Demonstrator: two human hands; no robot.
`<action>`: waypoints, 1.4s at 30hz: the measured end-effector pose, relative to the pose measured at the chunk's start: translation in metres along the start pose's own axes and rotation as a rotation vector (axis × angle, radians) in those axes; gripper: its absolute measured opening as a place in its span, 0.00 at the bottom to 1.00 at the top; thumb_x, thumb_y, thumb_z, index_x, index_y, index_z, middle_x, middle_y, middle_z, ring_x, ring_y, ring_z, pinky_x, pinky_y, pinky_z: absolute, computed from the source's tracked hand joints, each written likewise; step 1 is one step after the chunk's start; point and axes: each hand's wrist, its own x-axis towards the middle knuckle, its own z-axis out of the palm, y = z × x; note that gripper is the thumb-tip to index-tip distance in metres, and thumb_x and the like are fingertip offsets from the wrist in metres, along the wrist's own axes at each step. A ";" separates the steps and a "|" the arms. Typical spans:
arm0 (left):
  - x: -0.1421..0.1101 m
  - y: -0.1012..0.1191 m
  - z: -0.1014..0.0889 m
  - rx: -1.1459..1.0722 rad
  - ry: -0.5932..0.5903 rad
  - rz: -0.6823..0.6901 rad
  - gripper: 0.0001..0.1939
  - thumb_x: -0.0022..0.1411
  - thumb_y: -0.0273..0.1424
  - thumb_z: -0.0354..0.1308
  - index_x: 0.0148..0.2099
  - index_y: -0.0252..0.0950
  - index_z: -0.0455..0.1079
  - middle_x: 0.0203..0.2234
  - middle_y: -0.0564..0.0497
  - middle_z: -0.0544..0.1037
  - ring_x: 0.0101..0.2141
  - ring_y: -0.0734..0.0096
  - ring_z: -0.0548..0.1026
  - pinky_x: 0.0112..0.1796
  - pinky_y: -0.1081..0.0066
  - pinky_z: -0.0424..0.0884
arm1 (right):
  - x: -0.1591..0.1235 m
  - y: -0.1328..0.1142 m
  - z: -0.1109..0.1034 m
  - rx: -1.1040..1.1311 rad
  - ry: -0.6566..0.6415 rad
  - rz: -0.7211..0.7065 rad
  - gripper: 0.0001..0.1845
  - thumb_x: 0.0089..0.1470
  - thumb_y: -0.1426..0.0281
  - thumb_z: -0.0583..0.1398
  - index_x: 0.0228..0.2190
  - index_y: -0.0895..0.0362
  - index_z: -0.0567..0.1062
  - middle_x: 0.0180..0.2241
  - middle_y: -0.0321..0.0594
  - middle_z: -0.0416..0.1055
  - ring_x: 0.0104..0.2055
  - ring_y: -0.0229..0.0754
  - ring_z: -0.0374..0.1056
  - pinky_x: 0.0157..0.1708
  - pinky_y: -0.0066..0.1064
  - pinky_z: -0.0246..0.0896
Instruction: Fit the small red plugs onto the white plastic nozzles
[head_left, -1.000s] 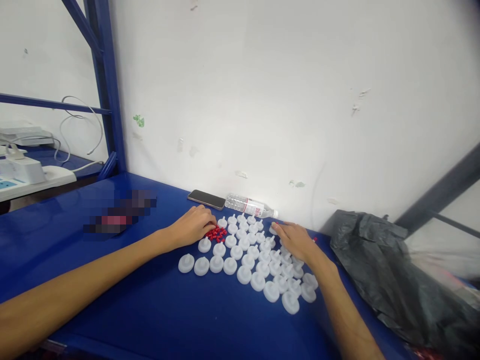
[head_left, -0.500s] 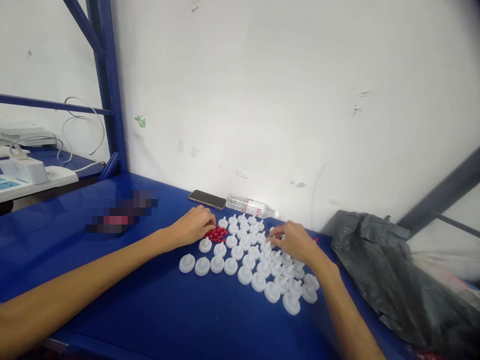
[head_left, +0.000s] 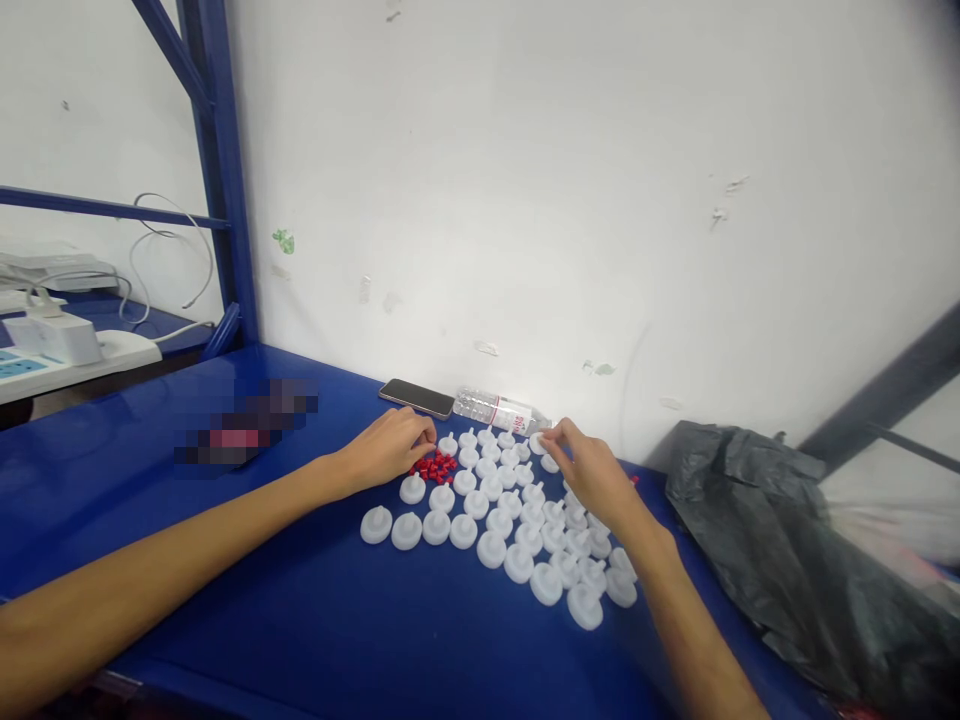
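Many round white plastic caps with a short spout on top, such as this white cap [head_left: 491, 549], stand in loose rows on the blue table. At the far right end of the rows, my right hand [head_left: 592, 470] pinches the spout of another white cap [head_left: 537, 442] between thumb and fingertips. My left hand [head_left: 390, 445] rests at the left edge of a pile of small red pieces [head_left: 436, 467]. Its fingers are curled together over the pile's edge, and what they hold, if anything, is hidden.
Against the wall lie a phone [head_left: 416, 398] and a clear plastic bottle [head_left: 495, 408]. A black plastic bag [head_left: 757, 530] slumps on the right. Far left are a power strip [head_left: 127, 350] with cables and a blue metal frame [head_left: 225, 180]. A blurred dark object [head_left: 247, 430] lies left.
My right hand has moved away from me, from the middle of the caps to one at the far edge near the bottle. My left hand has stayed by the red pieces.
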 end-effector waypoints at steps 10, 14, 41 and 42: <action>-0.007 0.032 -0.011 -0.213 0.192 0.038 0.06 0.68 0.31 0.58 0.43 0.37 0.74 0.39 0.50 0.82 0.41 0.64 0.77 0.45 0.65 0.69 | -0.004 -0.034 0.020 -0.007 0.128 -0.221 0.10 0.62 0.68 0.61 0.45 0.52 0.74 0.44 0.42 0.78 0.48 0.49 0.72 0.49 0.43 0.69; -0.011 0.050 -0.010 -0.384 0.251 0.067 0.05 0.66 0.31 0.59 0.42 0.37 0.75 0.37 0.51 0.83 0.38 0.68 0.79 0.42 0.69 0.72 | -0.007 -0.053 0.022 -0.089 0.131 -0.320 0.08 0.61 0.67 0.63 0.43 0.53 0.74 0.42 0.42 0.79 0.47 0.50 0.72 0.50 0.46 0.65; -0.011 0.047 -0.003 -0.091 0.102 0.154 0.15 0.74 0.32 0.48 0.47 0.38 0.77 0.39 0.48 0.82 0.40 0.61 0.77 0.43 0.60 0.67 | -0.013 -0.070 0.028 0.026 0.198 -0.444 0.13 0.62 0.65 0.63 0.48 0.51 0.73 0.44 0.41 0.81 0.47 0.46 0.77 0.47 0.37 0.74; -0.011 0.046 -0.004 -0.070 0.096 0.180 0.16 0.75 0.31 0.46 0.46 0.37 0.77 0.38 0.48 0.82 0.40 0.61 0.77 0.43 0.60 0.66 | -0.013 -0.071 0.029 0.024 0.213 -0.453 0.12 0.62 0.65 0.63 0.47 0.52 0.74 0.43 0.42 0.81 0.46 0.46 0.77 0.47 0.37 0.74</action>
